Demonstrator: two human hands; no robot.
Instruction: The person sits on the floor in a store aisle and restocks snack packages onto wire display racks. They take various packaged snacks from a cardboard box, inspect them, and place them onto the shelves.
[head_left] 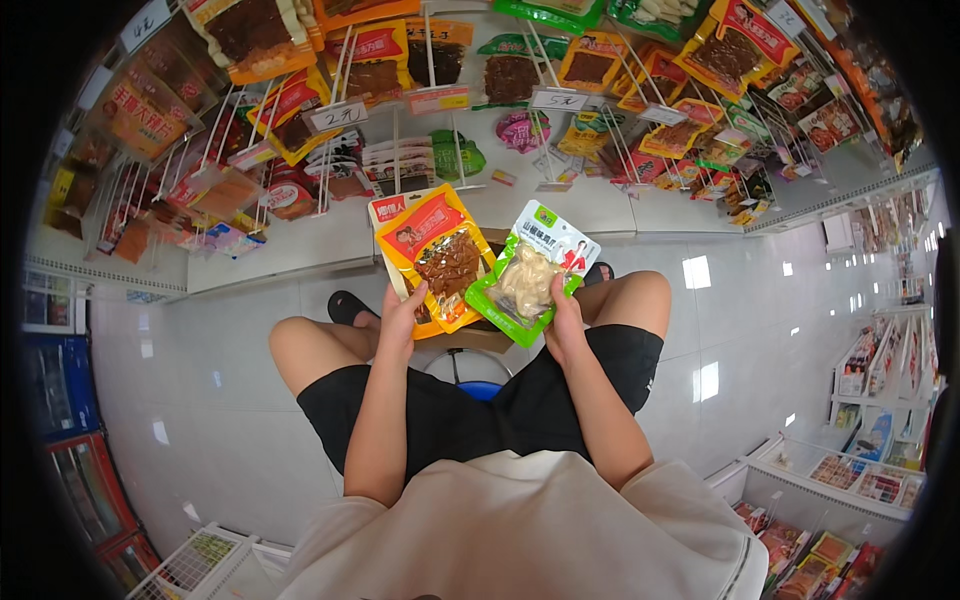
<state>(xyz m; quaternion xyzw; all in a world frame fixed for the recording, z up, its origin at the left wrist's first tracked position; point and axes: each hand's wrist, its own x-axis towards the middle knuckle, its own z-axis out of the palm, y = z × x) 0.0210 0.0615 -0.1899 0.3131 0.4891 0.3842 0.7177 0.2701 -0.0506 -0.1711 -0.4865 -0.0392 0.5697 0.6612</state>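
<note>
My left hand [404, 312] grips an orange-yellow snack packet [448, 262] with a red label and a clear window showing brown meat-like pieces. At least one similar packet lies behind it in the same grip. In my right hand [567, 318] is a green and white snack packet [525, 275], its window showing pale pieces. The two packets are held side by side above my lap, their lower edges close together. Each thumb lies on the front of its packet, and the other fingers are mostly hidden behind. Part of a cardboard box [468, 341] shows below the packets.
Ahead stands a white shelf [330, 252] with snack packets hanging on metal hooks, among them a yellow packet [738, 45] at upper right. Handwritten price tags [338, 116] sit on the hook ends. A blue stool seat [480, 390] shows between my legs. More stocked racks [870, 470] stand right.
</note>
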